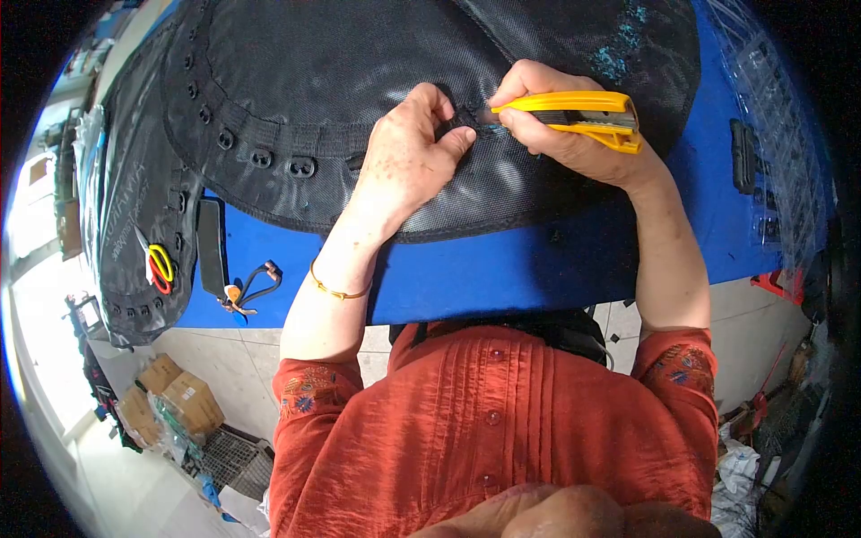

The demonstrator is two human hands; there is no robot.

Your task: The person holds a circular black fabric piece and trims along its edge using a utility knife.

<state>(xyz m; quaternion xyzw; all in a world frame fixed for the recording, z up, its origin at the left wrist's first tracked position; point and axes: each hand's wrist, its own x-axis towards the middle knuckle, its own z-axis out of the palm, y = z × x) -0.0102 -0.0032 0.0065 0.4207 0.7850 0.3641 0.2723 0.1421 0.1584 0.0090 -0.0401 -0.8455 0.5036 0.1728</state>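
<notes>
A large black mesh fabric panel with a curved, bound edge lies across the blue table. My left hand pinches a small fold of black webbing on it between thumb and forefinger. In my right hand are yellow-handled thread snips, gripped with the tips pointing left at that fold. The tips almost meet my left fingertips, and the exact point of contact is too small to make out. Bits of turquoise thread lie on the panel's upper right. Black plastic fittings line its left curve.
Scissors with red and yellow handles lie on another black panel at left. A black strip and a small tool sit near the blue table's front edge. Clear plastic packaging covers the right side.
</notes>
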